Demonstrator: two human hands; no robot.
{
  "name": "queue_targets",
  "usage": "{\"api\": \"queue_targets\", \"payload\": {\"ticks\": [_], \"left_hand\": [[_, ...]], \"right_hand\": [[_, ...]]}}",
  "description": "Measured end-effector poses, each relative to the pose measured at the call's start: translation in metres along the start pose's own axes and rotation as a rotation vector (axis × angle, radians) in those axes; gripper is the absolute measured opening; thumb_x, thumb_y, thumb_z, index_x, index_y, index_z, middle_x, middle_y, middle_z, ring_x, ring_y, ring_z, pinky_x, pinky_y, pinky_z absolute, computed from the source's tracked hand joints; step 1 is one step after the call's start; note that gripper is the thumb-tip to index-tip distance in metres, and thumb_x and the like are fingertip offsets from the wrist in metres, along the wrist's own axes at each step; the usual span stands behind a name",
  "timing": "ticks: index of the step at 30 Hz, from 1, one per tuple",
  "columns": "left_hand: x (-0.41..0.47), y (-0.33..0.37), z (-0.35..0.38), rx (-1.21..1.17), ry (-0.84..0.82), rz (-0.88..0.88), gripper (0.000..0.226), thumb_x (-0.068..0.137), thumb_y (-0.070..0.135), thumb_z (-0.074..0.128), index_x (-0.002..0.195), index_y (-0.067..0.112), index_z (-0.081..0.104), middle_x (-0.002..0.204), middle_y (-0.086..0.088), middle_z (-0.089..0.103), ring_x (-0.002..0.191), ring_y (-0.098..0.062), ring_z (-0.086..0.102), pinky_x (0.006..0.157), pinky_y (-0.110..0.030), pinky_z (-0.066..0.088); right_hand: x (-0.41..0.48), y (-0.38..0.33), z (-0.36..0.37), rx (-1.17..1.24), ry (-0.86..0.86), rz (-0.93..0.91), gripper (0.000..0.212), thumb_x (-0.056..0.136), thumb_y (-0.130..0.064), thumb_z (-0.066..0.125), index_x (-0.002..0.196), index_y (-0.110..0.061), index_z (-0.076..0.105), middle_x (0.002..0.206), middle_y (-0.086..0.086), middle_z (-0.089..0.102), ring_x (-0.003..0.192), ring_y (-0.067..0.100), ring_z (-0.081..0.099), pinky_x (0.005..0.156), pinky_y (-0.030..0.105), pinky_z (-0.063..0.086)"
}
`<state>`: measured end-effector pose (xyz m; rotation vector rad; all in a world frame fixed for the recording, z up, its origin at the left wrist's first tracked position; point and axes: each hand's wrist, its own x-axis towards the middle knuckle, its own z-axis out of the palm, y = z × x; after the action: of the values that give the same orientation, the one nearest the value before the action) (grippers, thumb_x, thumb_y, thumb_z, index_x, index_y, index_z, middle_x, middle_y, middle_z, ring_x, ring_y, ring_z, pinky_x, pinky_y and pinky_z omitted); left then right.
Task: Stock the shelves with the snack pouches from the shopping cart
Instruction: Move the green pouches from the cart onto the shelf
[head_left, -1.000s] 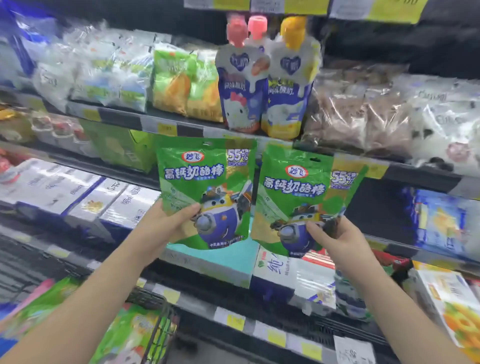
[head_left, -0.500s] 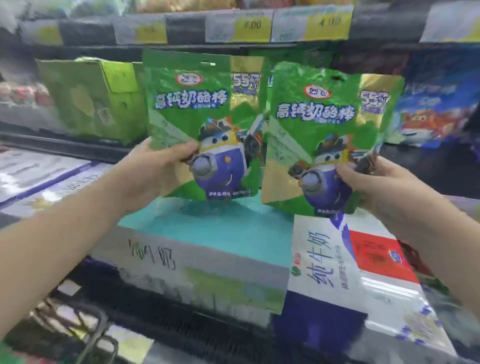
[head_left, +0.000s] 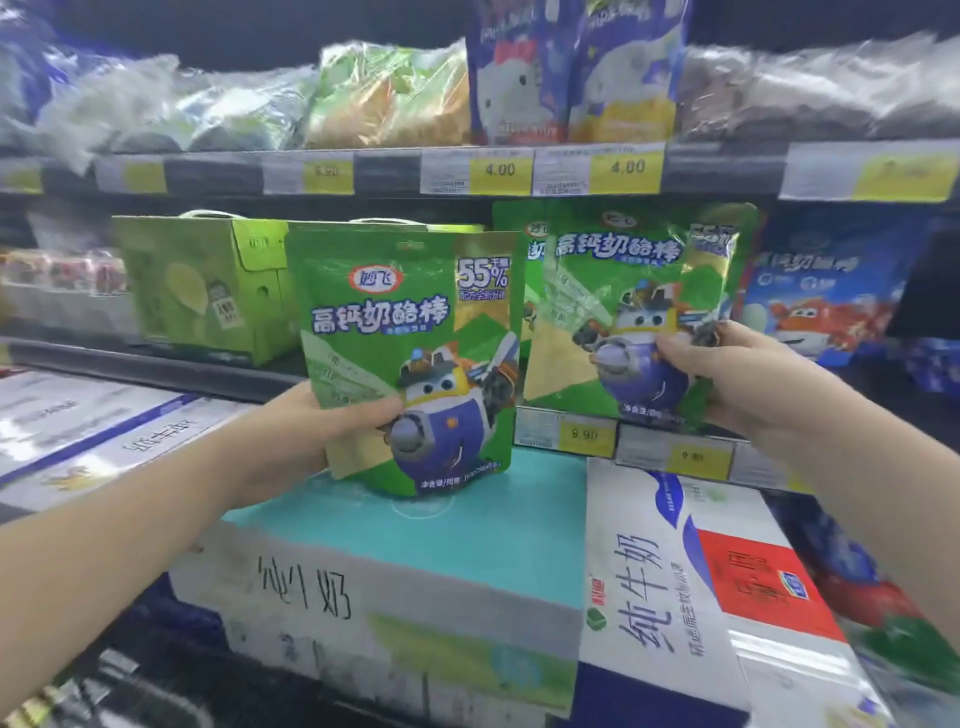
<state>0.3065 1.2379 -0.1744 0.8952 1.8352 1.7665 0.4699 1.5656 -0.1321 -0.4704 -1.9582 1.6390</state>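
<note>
**Head view: both items in hand, none placed**

Left hand (head_left: 291, 441) curled round lower left edge of left pouch (head_left: 410, 332), thumb across front; right hand (head_left: 727, 374) pinching lower right of right pouch (head_left: 623, 312), farther in toward middle shelf (head_left: 156, 366). Held upright, fronts outward, likely so labels face shoppers once stood right of green carton (head_left: 197, 291). Glossy green foil, cartoon aeroplane, white lettering, gold corner marked 55%; creased at right grip.

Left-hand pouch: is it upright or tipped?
Upright. The left hand grips the green pouch at its lower left edge, top edge uppermost, its print reading level.
</note>
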Motion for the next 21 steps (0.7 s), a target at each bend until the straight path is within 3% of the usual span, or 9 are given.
{"api": "queue_targets", "payload": {"ticks": [2,5,8,10,13,17,21], "left_hand": [[0.000,-0.002,0.003,-0.019,-0.011,0.001,0.023,0.078,0.021,0.075,0.100,0.023,0.080,0.117,-0.007,0.075,0.104,-0.020,0.073,0.081,-0.026,0.060],[-0.003,-0.002,0.010,-0.014,-0.026,0.024,0.029,0.080,0.010,0.066,0.099,0.026,0.081,0.115,-0.006,0.076,0.099,-0.017,0.074,0.075,-0.022,0.058],[-0.002,-0.002,0.013,0.039,-0.061,0.044,0.031,0.080,0.012,0.068,0.106,0.026,0.079,0.118,-0.005,0.075,0.107,-0.018,0.072,0.082,-0.023,0.058],[-0.001,-0.004,0.011,0.074,-0.055,0.049,0.031,0.080,0.016,0.070,0.109,0.025,0.077,0.120,-0.004,0.074,0.112,-0.020,0.070,0.091,-0.026,0.057],[0.000,-0.006,0.011,0.100,-0.047,0.050,0.031,0.081,0.019,0.070,0.111,0.025,0.076,0.121,-0.004,0.074,0.115,-0.021,0.069,0.100,-0.034,0.053],[0.000,-0.007,0.013,0.106,-0.047,0.065,0.031,0.081,0.020,0.070,0.111,0.027,0.076,0.120,-0.003,0.074,0.114,-0.020,0.069,0.098,-0.030,0.055],[0.002,-0.009,0.011,0.110,-0.035,0.061,0.032,0.080,0.023,0.072,0.112,0.025,0.076,0.121,-0.003,0.074,0.115,-0.023,0.068,0.106,-0.044,0.047]], "right_hand": [[0.014,-0.006,0.006,-0.007,-0.002,0.016,0.039,0.089,-0.032,0.078,0.122,-0.016,0.063,0.113,0.011,0.076,0.098,0.028,0.071,0.098,0.051,0.056],[0.032,0.001,0.014,-0.048,0.041,0.010,0.060,0.081,-0.038,0.083,0.130,-0.015,0.058,0.121,0.004,0.071,0.107,0.026,0.069,0.096,0.044,0.057],[0.045,0.011,0.017,-0.125,0.072,-0.074,0.022,0.096,-0.026,0.071,0.112,-0.019,0.059,0.103,-0.006,0.066,0.083,0.004,0.059,0.069,0.018,0.048],[0.048,0.015,0.017,-0.152,0.086,-0.086,0.017,0.098,-0.027,0.068,0.109,-0.021,0.057,0.096,-0.010,0.063,0.077,-0.002,0.052,0.059,0.013,0.039],[0.047,0.022,0.026,-0.228,0.067,-0.098,0.032,0.090,-0.044,0.074,0.111,-0.024,0.063,0.103,-0.011,0.070,0.088,0.003,0.063,0.067,0.019,0.045],[0.057,0.030,0.037,-0.340,0.122,-0.116,0.050,0.080,-0.061,0.076,0.113,-0.025,0.069,0.106,-0.006,0.074,0.097,0.018,0.069,0.085,0.033,0.053],[0.075,0.027,0.042,-0.358,0.108,-0.057,0.061,0.083,-0.060,0.074,0.124,-0.017,0.063,0.116,0.001,0.068,0.097,0.020,0.062,0.080,0.031,0.044]]}}
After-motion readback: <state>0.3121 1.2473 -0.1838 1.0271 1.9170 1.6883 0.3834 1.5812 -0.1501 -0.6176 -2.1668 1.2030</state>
